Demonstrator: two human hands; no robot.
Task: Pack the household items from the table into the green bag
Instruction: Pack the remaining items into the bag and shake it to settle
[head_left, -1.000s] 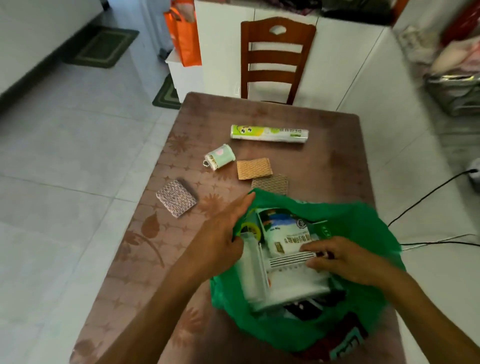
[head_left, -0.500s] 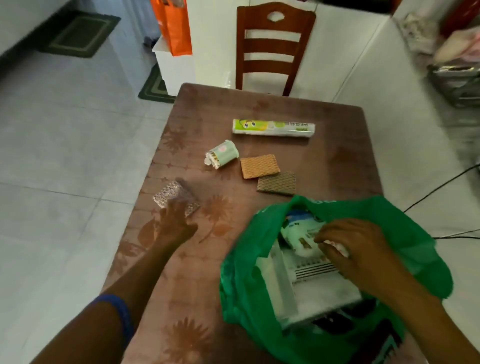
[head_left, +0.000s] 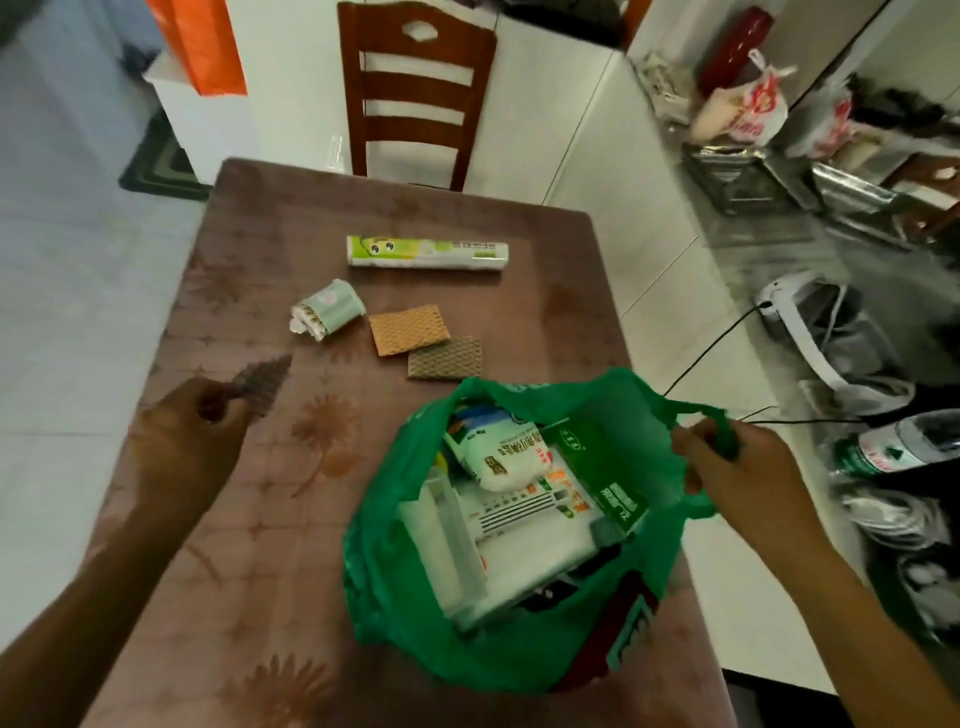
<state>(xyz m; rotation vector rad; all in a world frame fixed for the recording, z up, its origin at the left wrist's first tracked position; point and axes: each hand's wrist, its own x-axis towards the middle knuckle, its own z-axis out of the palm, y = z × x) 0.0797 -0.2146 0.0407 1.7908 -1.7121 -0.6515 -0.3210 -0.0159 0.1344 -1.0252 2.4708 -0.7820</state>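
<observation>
The green bag (head_left: 649, 415) stands open on the near right of the brown table (head_left: 545, 312), holding a white pouch, a green carton and white boxes. My right hand (head_left: 737, 467) grips the bag's right handle. My left hand (head_left: 176, 447) pinches a grey patterned scouring pad (head_left: 262, 376), lifted off the table at the left. Farther back lie an orange pad (head_left: 409, 329), a brown pad (head_left: 445, 357), a mint-green cotton-swab tub (head_left: 328, 310) on its side and a green-and-white roll (head_left: 427, 251).
A wooden chair (head_left: 415, 88) stands at the table's far end, with an orange bag (head_left: 197, 41) to its left. Black cables (head_left: 717, 338), a water bottle (head_left: 893, 447) and plastic bags crowd the floor at the right.
My left hand left the bag's rim, reached left to the grey pad and picked it up. My right hand came out of the bag and took its right handle.
</observation>
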